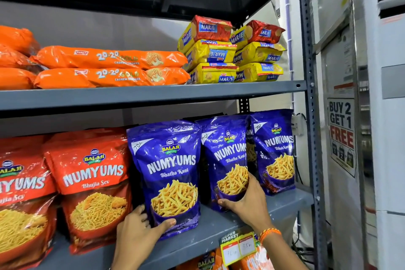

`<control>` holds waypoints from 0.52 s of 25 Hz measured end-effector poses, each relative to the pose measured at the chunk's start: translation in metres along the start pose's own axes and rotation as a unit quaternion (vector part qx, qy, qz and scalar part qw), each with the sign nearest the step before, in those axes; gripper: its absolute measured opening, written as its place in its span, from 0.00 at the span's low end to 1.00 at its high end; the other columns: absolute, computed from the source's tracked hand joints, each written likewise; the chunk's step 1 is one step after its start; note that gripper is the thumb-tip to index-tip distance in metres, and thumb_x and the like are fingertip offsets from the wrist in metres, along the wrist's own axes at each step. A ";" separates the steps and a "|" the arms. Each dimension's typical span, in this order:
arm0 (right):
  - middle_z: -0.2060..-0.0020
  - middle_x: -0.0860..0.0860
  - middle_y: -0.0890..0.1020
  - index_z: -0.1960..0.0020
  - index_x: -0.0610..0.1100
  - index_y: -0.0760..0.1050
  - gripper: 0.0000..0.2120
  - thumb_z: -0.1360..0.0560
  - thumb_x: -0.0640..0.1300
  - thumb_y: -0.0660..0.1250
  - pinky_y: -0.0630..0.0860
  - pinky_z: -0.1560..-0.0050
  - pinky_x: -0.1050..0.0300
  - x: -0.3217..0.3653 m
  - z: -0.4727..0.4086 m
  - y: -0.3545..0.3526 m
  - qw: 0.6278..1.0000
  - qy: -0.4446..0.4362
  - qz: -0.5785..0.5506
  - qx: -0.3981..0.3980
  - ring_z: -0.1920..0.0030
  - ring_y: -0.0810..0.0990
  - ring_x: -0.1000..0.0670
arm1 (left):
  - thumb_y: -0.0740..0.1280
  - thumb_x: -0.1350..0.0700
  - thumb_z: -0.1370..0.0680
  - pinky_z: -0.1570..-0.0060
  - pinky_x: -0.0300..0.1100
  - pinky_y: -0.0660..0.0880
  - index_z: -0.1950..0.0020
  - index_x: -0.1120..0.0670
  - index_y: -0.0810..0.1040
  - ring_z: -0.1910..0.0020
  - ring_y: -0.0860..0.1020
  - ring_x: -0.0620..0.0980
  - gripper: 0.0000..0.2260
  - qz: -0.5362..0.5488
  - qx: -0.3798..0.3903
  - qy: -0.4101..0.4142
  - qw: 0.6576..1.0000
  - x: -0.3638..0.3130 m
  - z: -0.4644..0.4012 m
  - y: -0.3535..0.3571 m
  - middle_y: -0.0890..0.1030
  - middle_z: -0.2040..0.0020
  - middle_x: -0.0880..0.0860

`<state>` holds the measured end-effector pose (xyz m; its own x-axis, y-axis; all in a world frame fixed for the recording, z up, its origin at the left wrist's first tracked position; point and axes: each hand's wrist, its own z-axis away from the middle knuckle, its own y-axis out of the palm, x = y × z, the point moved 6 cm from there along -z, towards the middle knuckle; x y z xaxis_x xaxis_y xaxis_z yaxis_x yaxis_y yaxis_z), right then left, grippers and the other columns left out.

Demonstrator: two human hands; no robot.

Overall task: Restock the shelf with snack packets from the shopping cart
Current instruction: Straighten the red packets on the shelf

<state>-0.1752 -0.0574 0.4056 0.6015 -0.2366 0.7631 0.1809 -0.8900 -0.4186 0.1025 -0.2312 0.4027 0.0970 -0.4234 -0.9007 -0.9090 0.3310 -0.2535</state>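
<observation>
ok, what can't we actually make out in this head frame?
- Shopping cart: out of frame, head view.
- Price tags: handwriting too blurred to read.
- Packets behind the blue pouches: hidden by the front row.
- Red pouch: cut off by the left edge.
- Left hand fingers: behind the pouch.
- Right hand: palm hidden against its pouch.

Both hands reach forward, left and right, fingers curled, apparently gripping.

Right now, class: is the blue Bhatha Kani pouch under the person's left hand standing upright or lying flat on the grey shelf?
Upright. The blue Bhatha Kani pouch stands on its base on the grey metal shelf, label readable, left hand at its bottom.
</observation>
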 end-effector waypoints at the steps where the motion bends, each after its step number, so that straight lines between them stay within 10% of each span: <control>1: 0.28 0.47 0.72 0.23 0.45 0.59 0.65 0.51 0.70 0.79 0.70 0.27 0.47 0.002 0.004 -0.005 1.000 0.006 -0.004 -0.015 0.27 0.70 0.45 | 0.87 0.48 0.48 0.35 0.54 0.77 0.32 0.60 0.76 0.39 0.82 0.59 0.47 0.017 -0.009 0.000 1.000 0.001 0.006 -0.009 0.82 0.38 0.62; 5: 0.33 0.41 0.74 0.26 0.41 0.64 0.54 0.44 0.57 0.84 0.69 0.29 0.42 0.040 0.056 -0.016 0.987 -0.044 -0.066 -0.138 0.31 0.72 0.40 | 0.86 0.56 0.43 0.45 0.43 0.79 0.51 0.49 0.80 0.51 0.85 0.54 0.25 -0.035 -0.289 0.106 0.951 0.003 0.056 -0.123 0.86 0.52 0.54; 8: 0.43 0.45 0.78 0.33 0.43 0.69 0.40 0.40 0.44 0.84 0.77 0.38 0.46 0.112 0.131 0.030 0.968 -0.121 -0.190 -0.112 0.44 0.79 0.44 | 0.86 0.57 0.42 0.46 0.54 0.81 0.42 0.54 0.75 0.51 0.82 0.60 0.33 -0.040 -0.444 0.104 0.889 0.026 0.074 -0.212 0.80 0.46 0.59; 13: 0.35 0.40 0.73 0.27 0.36 0.64 0.52 0.42 0.53 0.84 0.71 0.31 0.44 0.207 0.177 0.162 0.981 -0.144 -0.108 0.073 0.34 0.73 0.39 | 0.87 0.48 0.50 0.29 0.53 0.69 0.27 0.66 0.61 0.30 0.71 0.64 0.60 -0.147 -0.334 -0.049 0.930 0.046 0.040 -0.268 0.72 0.31 0.65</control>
<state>0.1161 -0.1813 0.4090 0.7280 0.0895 0.6797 0.4253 -0.8365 -0.3454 0.3668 -0.3058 0.4149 0.3887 -0.3220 -0.8632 -0.8825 -0.3993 -0.2485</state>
